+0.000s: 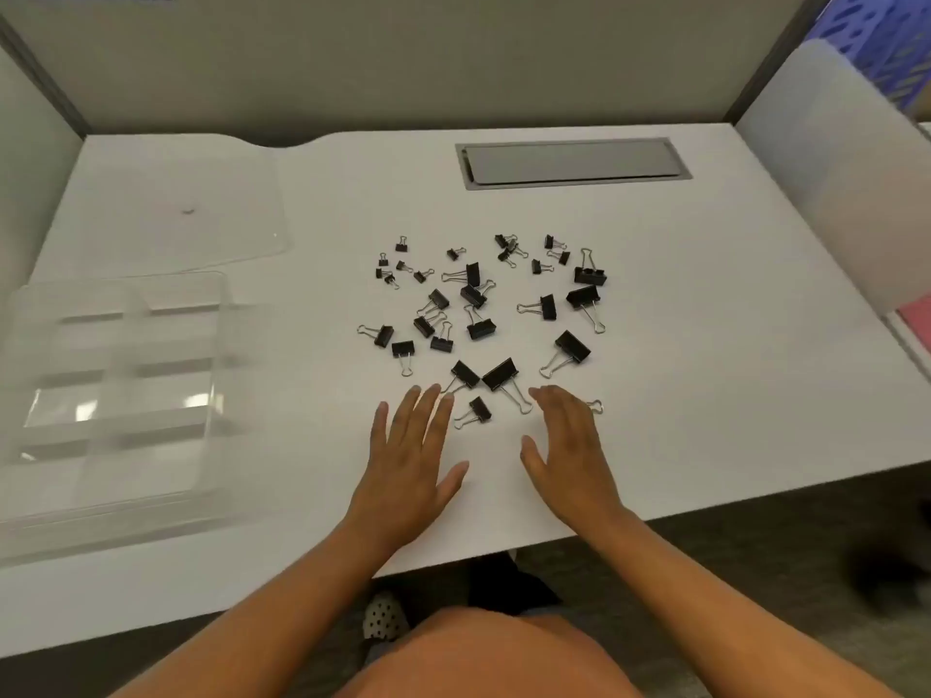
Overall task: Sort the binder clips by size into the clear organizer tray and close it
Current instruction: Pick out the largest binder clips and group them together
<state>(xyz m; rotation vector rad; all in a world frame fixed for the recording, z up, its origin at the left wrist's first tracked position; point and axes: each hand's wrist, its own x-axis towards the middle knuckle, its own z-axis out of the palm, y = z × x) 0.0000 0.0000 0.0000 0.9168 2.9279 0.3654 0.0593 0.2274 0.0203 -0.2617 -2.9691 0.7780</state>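
Black metal binder clips (483,304) with wire handles lie scattered mid-desk on the smooth white desk (705,395). The clear plastic organizer tray (116,395) sits open at left. Left hand (410,466) and right hand (569,460) rest flat, fingers straight and slightly spread, holding nothing, just before the nearest clips.

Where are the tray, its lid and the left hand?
tray (166,289): head view, on its far rim.
lid (201,193): head view, on its flat middle.
left hand (410,460): head view, on its back.
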